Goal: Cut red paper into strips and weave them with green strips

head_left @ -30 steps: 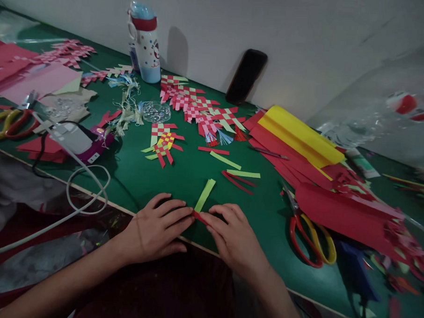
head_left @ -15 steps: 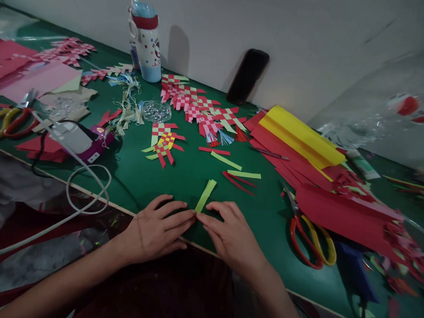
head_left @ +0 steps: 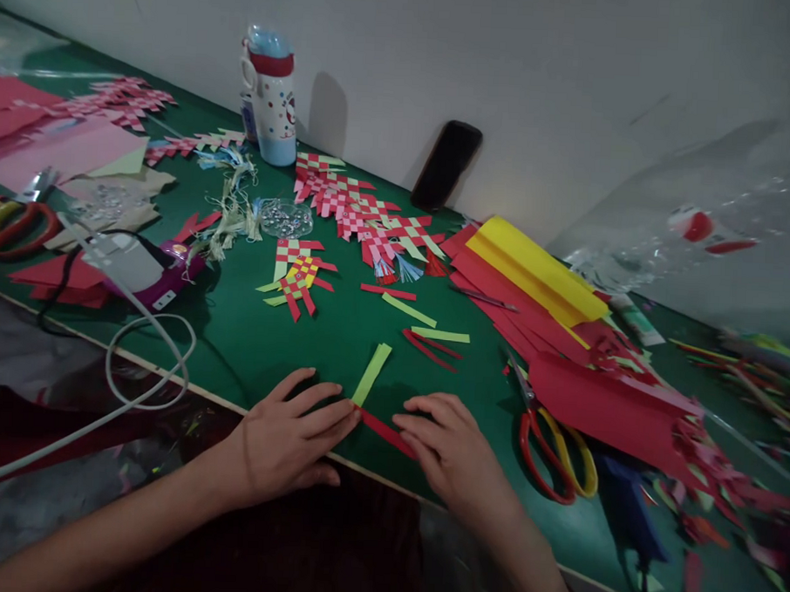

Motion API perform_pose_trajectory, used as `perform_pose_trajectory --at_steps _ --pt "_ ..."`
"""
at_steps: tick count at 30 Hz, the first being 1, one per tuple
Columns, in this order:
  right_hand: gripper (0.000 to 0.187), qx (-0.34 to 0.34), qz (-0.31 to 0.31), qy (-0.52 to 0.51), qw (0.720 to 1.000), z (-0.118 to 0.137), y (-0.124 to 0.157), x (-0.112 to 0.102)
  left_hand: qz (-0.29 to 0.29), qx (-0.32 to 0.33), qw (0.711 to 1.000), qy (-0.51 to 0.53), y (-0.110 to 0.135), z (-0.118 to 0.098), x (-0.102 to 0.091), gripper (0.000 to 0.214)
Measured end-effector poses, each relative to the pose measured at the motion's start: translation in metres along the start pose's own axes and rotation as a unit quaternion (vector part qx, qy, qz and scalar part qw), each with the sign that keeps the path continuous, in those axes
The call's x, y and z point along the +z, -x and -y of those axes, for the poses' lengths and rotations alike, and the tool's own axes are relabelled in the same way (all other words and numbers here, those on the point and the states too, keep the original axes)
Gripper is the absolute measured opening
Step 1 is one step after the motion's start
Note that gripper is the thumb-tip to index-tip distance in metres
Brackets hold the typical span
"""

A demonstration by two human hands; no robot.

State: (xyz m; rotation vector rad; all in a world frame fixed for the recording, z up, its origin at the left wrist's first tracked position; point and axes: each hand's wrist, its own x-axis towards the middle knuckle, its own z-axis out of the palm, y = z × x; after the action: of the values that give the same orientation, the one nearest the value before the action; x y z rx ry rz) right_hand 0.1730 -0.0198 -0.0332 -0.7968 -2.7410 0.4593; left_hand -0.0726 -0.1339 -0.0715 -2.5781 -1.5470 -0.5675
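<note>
1 green strip & red strip meet at L hand, fingers spread; R hand half-curled nearby, grip unclear.

Lime strip and red strip are plain; bottle — dotted.

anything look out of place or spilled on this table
Mostly clutter: loose paper scraps litter the right side of the table, unlike the stacked sheets, and a white cable loops untidily over the near edge. No spill shows. The green strip and red strip by the left hand look undamaged.
</note>
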Motion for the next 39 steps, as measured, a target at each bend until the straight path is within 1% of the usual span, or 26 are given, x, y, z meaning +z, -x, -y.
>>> perform_pose_trajectory --at_steps 4,7,10,14,17,21,26,31,33,37,39 --pt "0.024 0.045 -0.072 0.027 0.996 -0.022 -0.010 -0.015 0.006 0.009 1.000 -0.005 -0.003 0.001 0.000 0.059" --pt "0.025 0.070 -0.110 0.062 0.990 -0.038 -0.024 -0.019 0.009 0.012 1.000 -0.003 -0.004 0.002 -0.003 0.055" --pt "0.026 0.083 -0.109 0.096 0.986 -0.052 -0.039 -0.014 0.011 0.012 1.000 0.006 -0.005 0.003 -0.004 0.055" --pt "0.019 0.079 -0.094 0.069 0.990 -0.060 -0.053 -0.005 0.003 -0.001 1.000 0.022 -0.006 0.004 -0.004 0.055" --pt "0.020 0.085 -0.096 0.050 0.990 -0.058 -0.056 -0.004 0.000 -0.011 0.999 0.032 -0.006 0.004 -0.005 0.055" --pt "0.024 0.119 -0.112 0.031 0.986 -0.042 -0.053 -0.007 0.005 -0.004 0.999 0.042 -0.005 0.005 -0.004 0.051" --pt "0.026 0.186 -0.079 -0.056 0.978 -0.022 -0.055 -0.005 0.007 -0.014 0.999 0.050 -0.005 0.005 -0.004 0.052" --pt "0.027 0.207 -0.074 -0.041 0.975 -0.025 -0.059 0.002 0.007 -0.022 0.998 0.062 -0.006 0.005 -0.005 0.051" --pt "0.028 0.196 -0.082 -0.029 0.977 -0.028 -0.061 0.001 0.013 -0.023 0.998 0.063 -0.006 0.005 -0.006 0.051" --pt "0.031 0.124 -0.124 0.025 0.984 -0.023 -0.066 0.000 0.005 -0.025 0.998 0.065 -0.007 0.006 -0.005 0.050" --pt "0.031 0.103 -0.116 0.042 0.987 -0.018 -0.070 0.003 -0.001 -0.027 0.997 0.066 -0.006 0.006 -0.004 0.049"
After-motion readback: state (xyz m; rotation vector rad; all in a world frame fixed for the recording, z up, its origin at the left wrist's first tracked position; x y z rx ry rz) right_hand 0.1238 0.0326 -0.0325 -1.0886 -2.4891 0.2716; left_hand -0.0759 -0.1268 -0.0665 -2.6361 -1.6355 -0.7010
